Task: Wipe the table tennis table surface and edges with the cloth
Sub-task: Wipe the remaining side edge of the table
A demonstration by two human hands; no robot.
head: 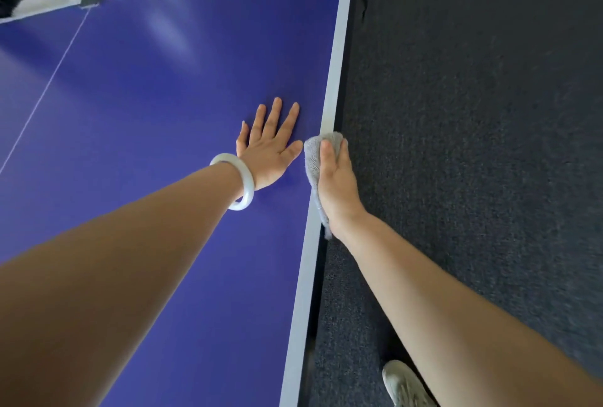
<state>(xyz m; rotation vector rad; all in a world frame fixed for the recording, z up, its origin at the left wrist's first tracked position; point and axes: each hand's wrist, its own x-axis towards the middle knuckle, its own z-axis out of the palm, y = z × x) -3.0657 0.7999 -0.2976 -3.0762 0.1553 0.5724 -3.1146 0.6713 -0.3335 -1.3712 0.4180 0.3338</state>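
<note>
Head view: the left hand (269,152) lies flat on the blue surface (163,113), its fingers (275,113) straight and spread, holding nothing. A white bangle (241,184) sits on the wrist behind them. Just beside the left thumb, the right hand (339,188) clamps the grey cloth (313,158) over the pale edge band (336,64). The right thumb presses the cloth from above, while the right fingers curl down past the rim and are mostly hidden. The cloth lies under the right palm, folded across the rim, with a tail trailing back towards the wrist. Probable faults from this position: if thumb pressure drops during a stroke along the edge, the cloth may bunch or slip free and fall to the dark carpet (473,145) outboard of the right fingers. The loose tail may drag or catch under the rim. The bare left palm, if it bears weight on the surface, may leave prints beneath the fingers, which would then need a further pass.
</note>
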